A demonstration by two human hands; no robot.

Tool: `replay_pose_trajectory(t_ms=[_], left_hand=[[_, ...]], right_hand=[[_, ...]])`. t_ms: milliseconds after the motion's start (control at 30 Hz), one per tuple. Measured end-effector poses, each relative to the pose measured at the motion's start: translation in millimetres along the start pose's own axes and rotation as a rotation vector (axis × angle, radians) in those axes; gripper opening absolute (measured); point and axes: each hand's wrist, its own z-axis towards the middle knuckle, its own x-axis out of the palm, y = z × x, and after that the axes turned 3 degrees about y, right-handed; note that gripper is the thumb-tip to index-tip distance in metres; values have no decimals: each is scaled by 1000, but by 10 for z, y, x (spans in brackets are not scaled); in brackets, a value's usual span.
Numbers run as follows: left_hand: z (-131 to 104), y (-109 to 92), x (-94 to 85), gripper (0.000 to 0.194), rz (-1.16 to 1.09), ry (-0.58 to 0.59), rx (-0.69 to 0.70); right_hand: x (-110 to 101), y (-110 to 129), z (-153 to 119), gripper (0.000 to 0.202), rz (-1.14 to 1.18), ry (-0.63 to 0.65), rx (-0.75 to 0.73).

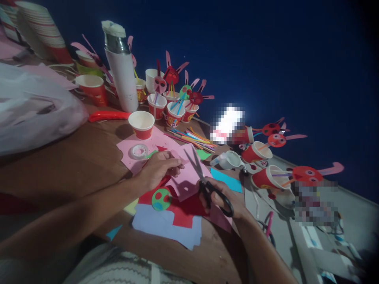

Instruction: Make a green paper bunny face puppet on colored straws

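Note:
My left hand point(161, 167) pinches a small pink paper piece point(179, 156) between thumb and fingers. Black-handled scissors point(201, 173) are in my right hand point(220, 197), blades apart and pointing up and left, just right of the pink piece. Below both hands lie a pink paper sheet point(185, 181), red paper point(183, 215) and light blue sheets point(154, 221). A green paper disc point(161, 199) with red spots rests on them. Left of my left hand, a roll of white tape point(139, 151) lies beneath an upright paper cup point(141, 124).
Cups with paper faces point(175, 114) stand at the back and right. A white bottle point(121, 75), a plastic bag point(38, 110) and stacked cups point(44, 29) are at the left. Colored sticks point(192, 139), a clear cup point(230, 159) and blue paper point(226, 180) lie beyond my hands.

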Motion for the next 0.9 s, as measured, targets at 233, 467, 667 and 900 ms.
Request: replay_pose_trajectory(t_ms=[233,467,667,900], left_hand=[[3,7,0,10,-5,-24,27],[-5,-5,-2,8,-4,21,37],[-26,-31,-2,12,-69,97,36],[-26,-24,-17,10,-93,178,50]], right_hand=[[-38,110,-95,53,-22,48,-14],[-94,58,-61,51,-63,59,0],[-108,48,-70,51,7,74,11],[-104,52,-75,51,14,74,-17]])
